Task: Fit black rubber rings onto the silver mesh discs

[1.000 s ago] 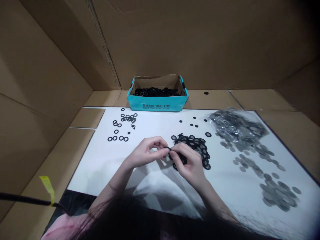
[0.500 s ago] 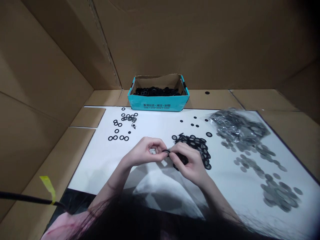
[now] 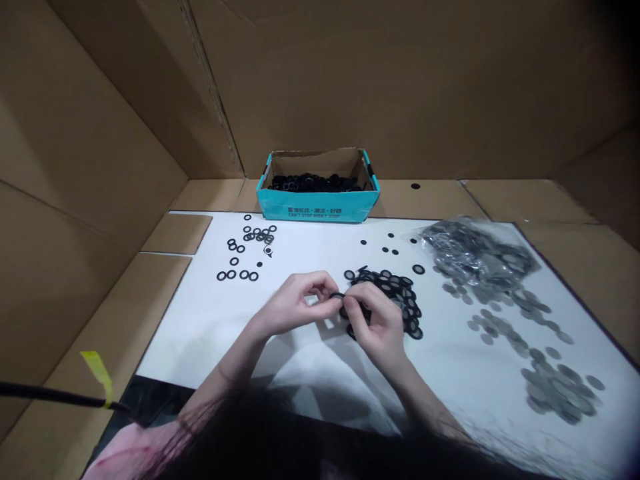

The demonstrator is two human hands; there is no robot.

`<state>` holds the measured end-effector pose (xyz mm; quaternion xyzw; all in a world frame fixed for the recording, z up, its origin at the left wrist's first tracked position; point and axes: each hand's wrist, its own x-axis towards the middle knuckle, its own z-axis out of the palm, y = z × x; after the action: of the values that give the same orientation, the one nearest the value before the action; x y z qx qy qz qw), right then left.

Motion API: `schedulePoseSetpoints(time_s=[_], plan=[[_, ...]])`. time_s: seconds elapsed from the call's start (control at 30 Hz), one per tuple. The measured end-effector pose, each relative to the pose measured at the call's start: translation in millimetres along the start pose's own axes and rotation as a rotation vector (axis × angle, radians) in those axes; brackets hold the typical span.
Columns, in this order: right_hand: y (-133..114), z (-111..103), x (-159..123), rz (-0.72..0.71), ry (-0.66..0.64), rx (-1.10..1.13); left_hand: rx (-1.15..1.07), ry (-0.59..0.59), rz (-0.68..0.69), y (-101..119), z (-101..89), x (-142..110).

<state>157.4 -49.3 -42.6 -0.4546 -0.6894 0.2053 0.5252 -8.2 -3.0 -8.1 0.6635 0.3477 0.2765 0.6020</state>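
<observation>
Between the fingertips of both hands is a small black ring [image 3: 338, 295], held just above the white table surface. My left hand [image 3: 305, 303] pinches its left side, thumb and forefinger closed. My right hand [image 3: 376, 317] grips the right side with fingers curled in. Whether something sits inside the ring is hidden by the fingers. Right behind and beside my right hand lies a pile of black-rimmed discs with grey centres [image 3: 407, 300], partly covered by that hand.
Loose black rings [image 3: 243, 275] lie at left. A teal cardboard box [image 3: 319, 205] of black pieces stands at the back. At right are a clear plastic bag [image 3: 475, 250] and scattered grey discs [image 3: 560, 387]. Cardboard walls [image 3: 400, 87] enclose the table; a black cable [image 3: 50, 393] crosses lower left.
Both hands have shifted slightly right and up with the ring between them. My right fingers have curled in more. The piles and box look the same.
</observation>
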Motion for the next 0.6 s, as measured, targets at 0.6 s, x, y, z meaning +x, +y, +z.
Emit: schedulePoseSetpoints(time_s=[0.6], plan=[[3.2,-3.6,-3.5,-0.055,0.002,-0.015,-0.054,0.032,-0.051,-1.0,4.0,-0.5]])
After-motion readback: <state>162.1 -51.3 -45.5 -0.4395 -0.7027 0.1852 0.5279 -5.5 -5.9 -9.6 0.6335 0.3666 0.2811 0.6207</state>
